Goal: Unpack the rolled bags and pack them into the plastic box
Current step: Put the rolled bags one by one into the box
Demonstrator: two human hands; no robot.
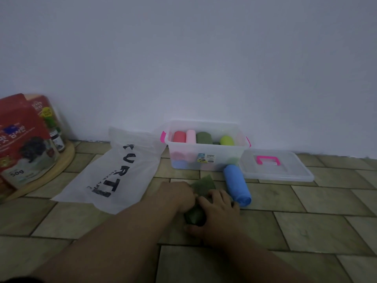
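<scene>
Dark green rolled bag [195, 217] lies on floor [306, 223] before plastic box [206, 147], just beside blue roll [236, 184]; left hand [177, 196] and right hand [219, 212] grip it, fingers [223, 196] curled.

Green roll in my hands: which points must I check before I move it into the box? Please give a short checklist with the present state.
1. Grip on the green roll: left hand and right hand both hold it. Ok.
2. Roll is tight: a loose end spreads out toward the box. Not ok.
3. Box is open: the lid lies on the floor at its right. Ok.
4. Room in the box: other rolls stand in the top row; a free gap is not clear. Cannot tell.
5. Way to the box: the blue roll lies to the right of it. Ok.
</scene>
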